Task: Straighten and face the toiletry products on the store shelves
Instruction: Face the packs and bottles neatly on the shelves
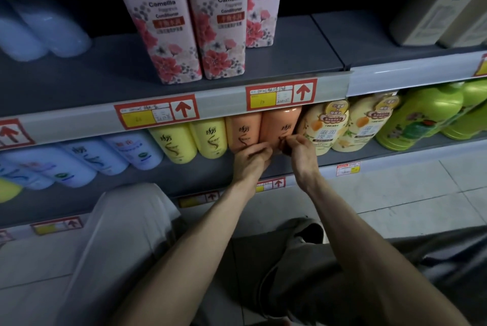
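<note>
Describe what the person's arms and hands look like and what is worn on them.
Both forearms are bare as far as the frame shows, no sleeves. The left hand and right hand are ungloved; no watch, ring or bracelet is visible in this dim picture.

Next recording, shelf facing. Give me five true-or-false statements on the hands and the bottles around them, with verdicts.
1. The left hand holds the left orange bottle and the right hand holds the right orange bottle. True.
2. The yellow bottles stand right of the orange pair. False: they stand left of it; the cream fruit-label bottles are on the right.
3. The Camellia conditioner bottles stand on the shelf above. True.
4. One hand holds a green bottle. False: the green bottles sit untouched at the far right.
5. The price tags on the shelf rail show red upward arrows. True.
</note>
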`<state>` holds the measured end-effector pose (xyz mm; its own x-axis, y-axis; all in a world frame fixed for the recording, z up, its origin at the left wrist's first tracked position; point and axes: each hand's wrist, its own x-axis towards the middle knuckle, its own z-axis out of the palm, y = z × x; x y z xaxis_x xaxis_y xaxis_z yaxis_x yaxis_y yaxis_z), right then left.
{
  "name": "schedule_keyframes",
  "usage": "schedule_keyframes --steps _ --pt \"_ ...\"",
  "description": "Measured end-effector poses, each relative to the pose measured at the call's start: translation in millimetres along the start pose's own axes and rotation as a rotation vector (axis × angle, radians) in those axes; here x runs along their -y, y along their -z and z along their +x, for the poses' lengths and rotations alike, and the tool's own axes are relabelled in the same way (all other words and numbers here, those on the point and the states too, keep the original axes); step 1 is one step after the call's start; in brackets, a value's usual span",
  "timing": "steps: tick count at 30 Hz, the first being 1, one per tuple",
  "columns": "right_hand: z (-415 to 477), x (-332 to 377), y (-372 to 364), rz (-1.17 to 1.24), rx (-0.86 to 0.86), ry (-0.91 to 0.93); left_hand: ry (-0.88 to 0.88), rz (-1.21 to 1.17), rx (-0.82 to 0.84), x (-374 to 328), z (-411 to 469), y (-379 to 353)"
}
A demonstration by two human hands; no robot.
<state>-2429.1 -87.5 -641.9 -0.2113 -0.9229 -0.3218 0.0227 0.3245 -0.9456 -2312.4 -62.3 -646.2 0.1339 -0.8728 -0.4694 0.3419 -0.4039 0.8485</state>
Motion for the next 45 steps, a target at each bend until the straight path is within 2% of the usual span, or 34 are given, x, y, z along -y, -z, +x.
schedule_keyframes --steps 10,15,19,21,24,26,28,30,32,34,36,39,42,45 --pt "2 -2 -3 -0.033 0.008 0.015 0.016 -0.04 0.14 -12 -9 0" --pt "-22 9 -13 -0.07 0.105 0.018 0.019 0.033 0.162 -28 -27 12" --pt "-52 27 -31 -0.233 0.162 0.033 0.034 0.198 0.144 -60 -56 37" --pt "-71 55 -39 -0.44 0.298 0.069 0.043 0.319 0.147 -82 -78 58" --pt "-103 112 -50 -0.857 0.638 0.101 0.02 0.463 0.205 -117 -119 93" --pt "-124 149 -55 -0.984 0.833 0.12 -0.01 0.48 0.229 -142 -149 114" --pt "-143 182 -55 -0.984 0.913 0.187 -0.075 0.462 0.216 -168 -178 129" --pt "-156 207 -53 -0.768 0.843 0.308 -0.187 0.423 0.163 -188 -201 138" --pt "-159 226 -49 -0.59 0.6 0.487 -0.33 0.344 0.066 -203 -214 139" --pt "-160 243 -44 -0.637 0.393 0.603 -0.483 0.287 -0.049 -216 -215 140" --pt "-157 257 -36 -0.718 0.239 0.636 -0.6 0.311 -0.118 -232 -205 138" --pt "-141 270 -30 -0.733 0.075 0.574 -0.627 0.399 -0.066 -259 -181 132" --pt "-121 269 -32 -0.752 0.102 0.464 -0.534 0.467 0.061 -279 -160 116" --pt "-101 262 -29 -0.791 0.262 0.397 -0.482 0.53 0.147 -279 -137 105"
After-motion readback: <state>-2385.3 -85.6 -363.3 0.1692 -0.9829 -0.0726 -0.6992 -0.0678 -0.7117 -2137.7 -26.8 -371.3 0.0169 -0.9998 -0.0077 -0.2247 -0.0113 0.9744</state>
